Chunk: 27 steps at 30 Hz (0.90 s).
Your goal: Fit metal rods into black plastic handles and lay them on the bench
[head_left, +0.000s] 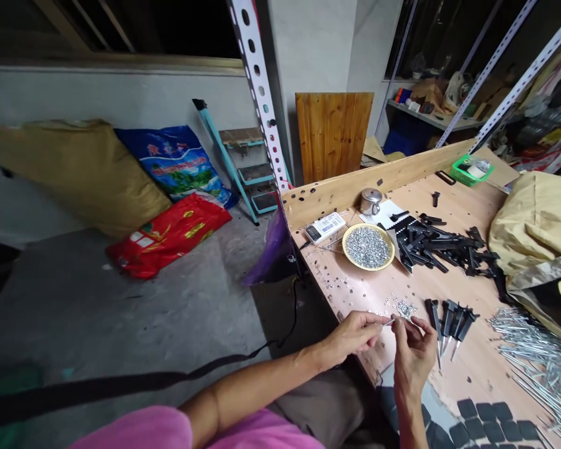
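Over the near edge of the wooden workbench (355, 293), my left hand (355, 335) pinches a thin metal rod (388, 322), of which only a short bright piece shows. My right hand (412, 349) meets it at the rod's other end, its thumb and fingertips closed; whatever small thing they hold is hidden. Just beyond the fingertips lies a small heap of metal nuts (406, 308). Right of my right hand are several black plastic pieces with metal rods (452, 321). A yellow bowl (369, 267) full of small nuts stands farther back.
Black plastic parts (442, 246) are piled beyond the bowl, near a metal mug (371, 202) and a white box (325, 228). Long metal rods (542, 355) lie at right beside a tan sack (533, 218). Black square pads (484, 421) cover the near corner. A perforated post (262, 93) rises at left.
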Each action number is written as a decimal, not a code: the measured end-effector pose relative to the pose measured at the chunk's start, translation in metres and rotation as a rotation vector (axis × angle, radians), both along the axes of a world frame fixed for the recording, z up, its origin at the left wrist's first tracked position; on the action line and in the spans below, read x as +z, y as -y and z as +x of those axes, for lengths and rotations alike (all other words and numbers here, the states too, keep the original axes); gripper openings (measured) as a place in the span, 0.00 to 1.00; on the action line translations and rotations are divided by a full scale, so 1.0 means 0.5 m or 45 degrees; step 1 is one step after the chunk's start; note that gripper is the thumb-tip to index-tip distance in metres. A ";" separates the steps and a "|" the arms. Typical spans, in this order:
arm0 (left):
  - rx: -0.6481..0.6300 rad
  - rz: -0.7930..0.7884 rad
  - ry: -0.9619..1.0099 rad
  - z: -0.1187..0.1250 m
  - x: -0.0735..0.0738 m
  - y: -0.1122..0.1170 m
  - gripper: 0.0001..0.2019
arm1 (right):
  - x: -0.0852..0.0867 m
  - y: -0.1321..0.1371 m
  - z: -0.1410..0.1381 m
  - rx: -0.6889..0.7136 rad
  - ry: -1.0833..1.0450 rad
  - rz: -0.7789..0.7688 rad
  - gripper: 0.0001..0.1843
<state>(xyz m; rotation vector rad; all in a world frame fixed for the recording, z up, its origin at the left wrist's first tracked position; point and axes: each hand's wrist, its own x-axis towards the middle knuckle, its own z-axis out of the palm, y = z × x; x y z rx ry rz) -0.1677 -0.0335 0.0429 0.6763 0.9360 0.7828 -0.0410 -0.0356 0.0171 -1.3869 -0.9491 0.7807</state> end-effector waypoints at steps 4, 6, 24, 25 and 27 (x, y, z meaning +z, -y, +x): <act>-0.032 0.037 -0.025 0.004 0.004 0.003 0.22 | 0.004 0.008 0.010 -0.013 0.003 0.062 0.21; -0.064 0.040 -0.027 0.003 0.007 0.005 0.22 | 0.003 0.013 0.020 -0.010 0.094 0.110 0.19; -0.053 0.889 -0.630 0.023 0.002 0.031 0.16 | 0.062 0.030 0.079 0.320 -0.095 -0.442 0.23; -0.057 0.878 -0.606 0.022 0.004 0.030 0.16 | 0.064 0.032 0.076 0.313 -0.130 -0.442 0.23; -0.067 0.859 -0.552 0.021 0.009 0.029 0.16 | 0.066 0.035 0.071 0.293 -0.235 -0.449 0.23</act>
